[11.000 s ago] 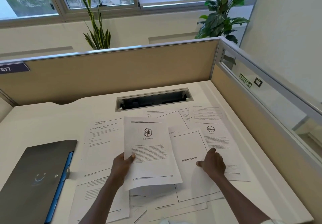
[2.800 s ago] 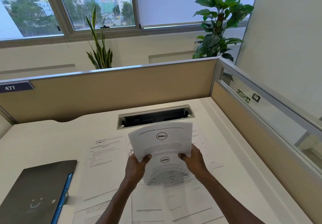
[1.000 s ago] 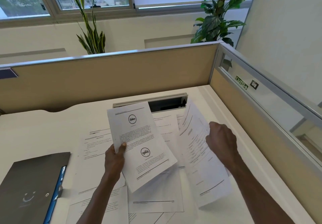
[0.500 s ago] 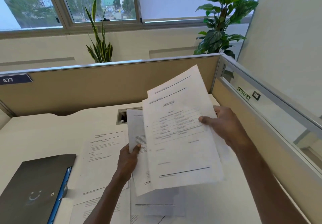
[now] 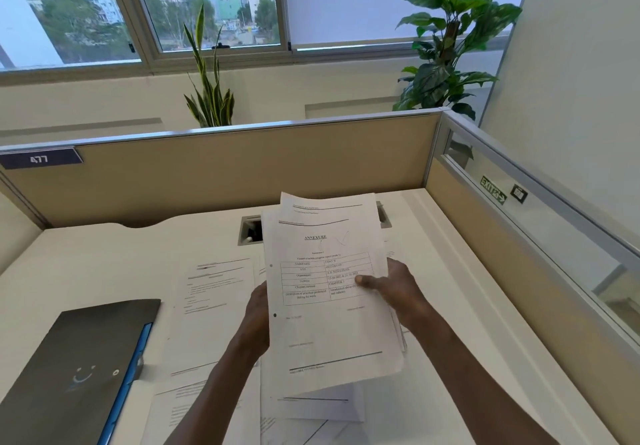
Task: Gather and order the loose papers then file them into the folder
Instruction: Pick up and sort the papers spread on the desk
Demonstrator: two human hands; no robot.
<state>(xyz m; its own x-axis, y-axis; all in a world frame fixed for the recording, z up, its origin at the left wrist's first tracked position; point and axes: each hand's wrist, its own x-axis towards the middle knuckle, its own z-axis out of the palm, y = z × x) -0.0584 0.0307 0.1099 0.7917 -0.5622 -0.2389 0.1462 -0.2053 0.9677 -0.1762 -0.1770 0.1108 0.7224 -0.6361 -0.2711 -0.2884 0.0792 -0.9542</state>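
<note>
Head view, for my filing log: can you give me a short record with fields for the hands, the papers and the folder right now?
left hand: grips the left edge of the held stack
right hand: thumb on the front sheet, right edge
held stack: raised off the desk, "ANNEXURE" page in front
loose papers: several lie on the white desk
folder: dark, closed, at desk left, no hand on it
</note>
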